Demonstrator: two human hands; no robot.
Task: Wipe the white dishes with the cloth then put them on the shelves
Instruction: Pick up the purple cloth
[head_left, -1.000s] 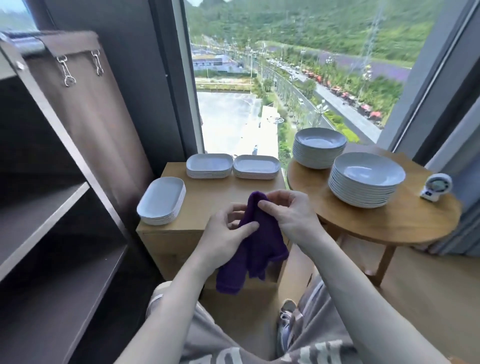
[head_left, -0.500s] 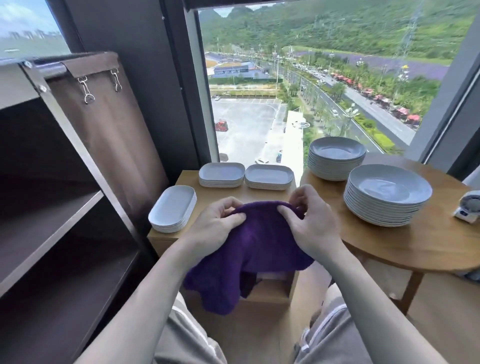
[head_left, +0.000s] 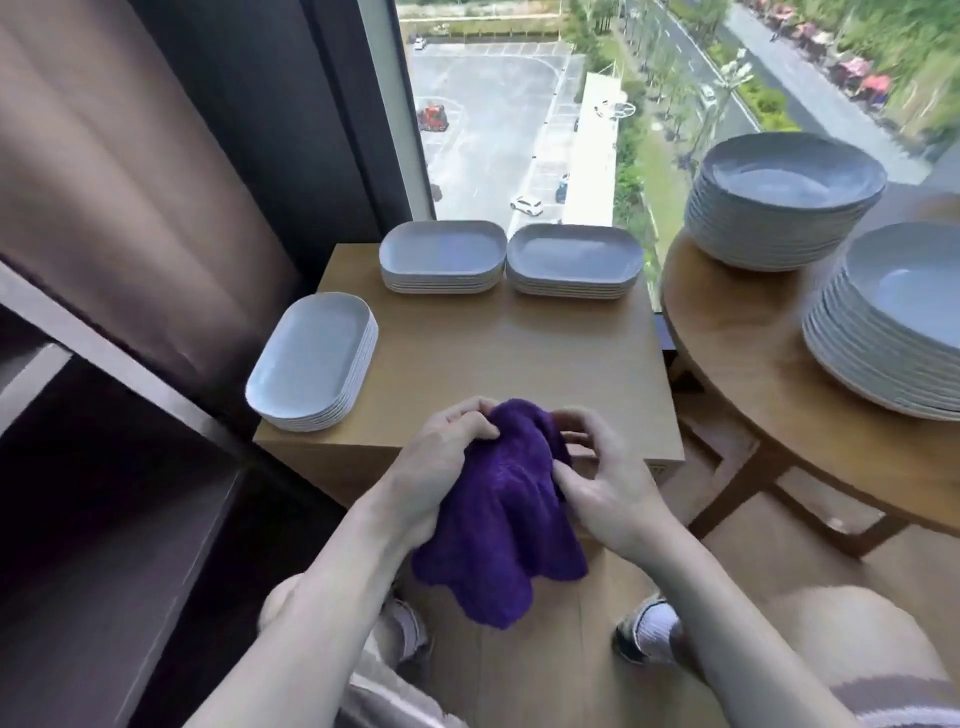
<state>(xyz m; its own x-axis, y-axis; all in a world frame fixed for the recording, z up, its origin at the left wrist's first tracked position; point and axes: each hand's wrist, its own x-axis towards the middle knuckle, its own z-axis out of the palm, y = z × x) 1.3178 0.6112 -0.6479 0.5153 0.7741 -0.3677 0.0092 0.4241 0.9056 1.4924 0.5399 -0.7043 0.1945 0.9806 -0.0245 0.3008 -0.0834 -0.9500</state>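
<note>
At the far left, the dark shelves of an open brown unit (head_left: 124, 561) are seen, and no dish is seen on their visible part. A stack of oblong white dishes (head_left: 311, 358) is set at the left edge of the square light wooden cabinet (head_left: 519, 358), near its front left corner, probably so that it is reached first. A stack of rounded rectangular white dishes (head_left: 441, 249) and a second such stack (head_left: 571, 257) are lined side by side along the far edge, by the window.

Over the front edge, the soft purple cloth (head_left: 498, 525) is held in the air by both hands, which are brought close together. The left hand (head_left: 441, 467) is closed round its upper part and a fold is pinched by the right hand (head_left: 608, 493). It is judged that the cloth is being gathered into a pad before any wiping is begun.

On the round wooden table (head_left: 753, 415) at the right, a far stack of round white deep plates (head_left: 784, 176) and a nearer stack of the same plates (head_left: 914, 306) are kept, well apart from the hands.
</note>
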